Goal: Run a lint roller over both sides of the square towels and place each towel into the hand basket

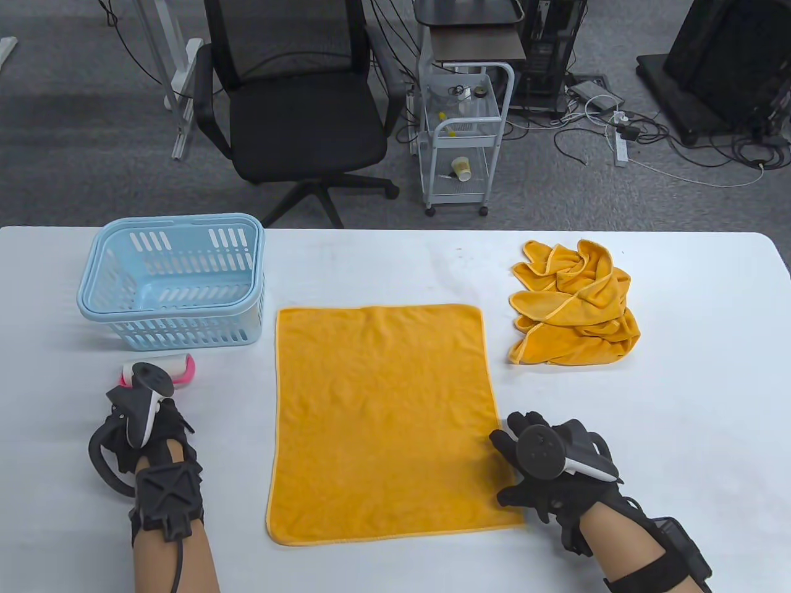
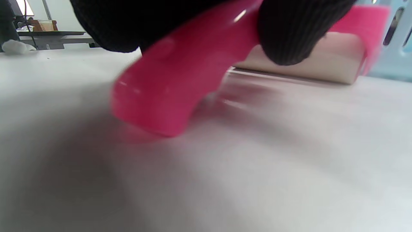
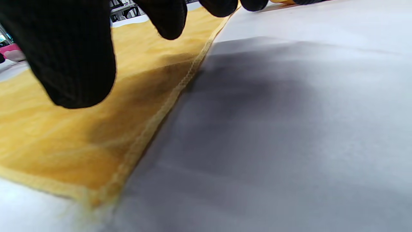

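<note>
A flat orange towel lies spread in the middle of the white table. Several crumpled orange towels are heaped at the right. A light blue hand basket stands at the left with nothing visible inside. Just in front of it lies the pink lint roller with its white roll. My left hand grips the roller's pink handle, fingers curled over it, its end low on the table. My right hand sits at the flat towel's lower right edge, its fingers spread and holding nothing.
Beyond the table's far edge stand a black office chair and a white wire cart, with cables on the grey floor. The basket wall is close behind the roller. Bare table stretches right of my right hand.
</note>
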Available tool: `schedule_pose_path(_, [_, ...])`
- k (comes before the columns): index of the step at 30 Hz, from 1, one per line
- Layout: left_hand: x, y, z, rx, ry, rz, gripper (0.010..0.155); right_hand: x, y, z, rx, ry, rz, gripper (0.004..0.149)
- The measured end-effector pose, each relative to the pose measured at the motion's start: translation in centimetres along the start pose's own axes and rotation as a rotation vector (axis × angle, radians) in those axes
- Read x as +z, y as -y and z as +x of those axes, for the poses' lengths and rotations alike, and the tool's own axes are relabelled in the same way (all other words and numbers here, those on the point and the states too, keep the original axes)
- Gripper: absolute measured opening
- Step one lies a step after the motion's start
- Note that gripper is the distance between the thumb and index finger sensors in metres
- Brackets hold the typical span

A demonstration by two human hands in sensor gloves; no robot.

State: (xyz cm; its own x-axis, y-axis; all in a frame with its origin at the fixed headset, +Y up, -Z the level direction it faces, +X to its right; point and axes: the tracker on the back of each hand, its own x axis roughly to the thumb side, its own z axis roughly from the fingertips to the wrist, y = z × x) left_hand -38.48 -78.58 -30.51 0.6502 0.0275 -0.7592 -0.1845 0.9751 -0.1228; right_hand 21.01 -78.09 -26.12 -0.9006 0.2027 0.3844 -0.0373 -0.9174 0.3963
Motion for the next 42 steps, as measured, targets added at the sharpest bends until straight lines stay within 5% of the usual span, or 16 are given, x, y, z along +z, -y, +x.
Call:
schedule_pose_path(5, [2.0,-2.2,-0.2,0.07,0.122,-0.022,0.054,0.0,0.1,-0.1,0.031,-0.023,0.004,0.094])
schedule_pose_path(12, [12.1,-5.5,4.8,0.087,0.597,-0.008,0.052,-0.4,-0.5,-0.6,0.052,-0.056,0.055,0.095])
schedule_pose_path(20, [27.3,-0.3,15.9,-0.127,1.214,-0.206,0.054,-0.5,-0.9,-0.7,0.072,-0.074,0.064,0.096])
schedule_pose_path(25, [32.1,3.7,19.1,-0.237,1.377,-0.279,0.055,-0.5,-0.9,-0.7,0.06,-0.076,0.071,0.096])
schedule_pose_path(29, [32.9,5.4,19.8,-0.337,1.394,-0.273,0.056,-0.4,-0.9,-0.7,0.055,-0.075,0.076,0.096])
schedule_pose_path(34, [30.9,4.2,18.1,-0.463,1.335,-0.261,0.057,-0.4,-0.8,-0.8,0.051,-0.077,0.082,0.095])
schedule_pose_path(42, [23.6,1.9,9.5,-0.565,1.099,-0.282,0.057,-0.5,-0.9,-0.7,0.05,-0.074,0.09,0.095])
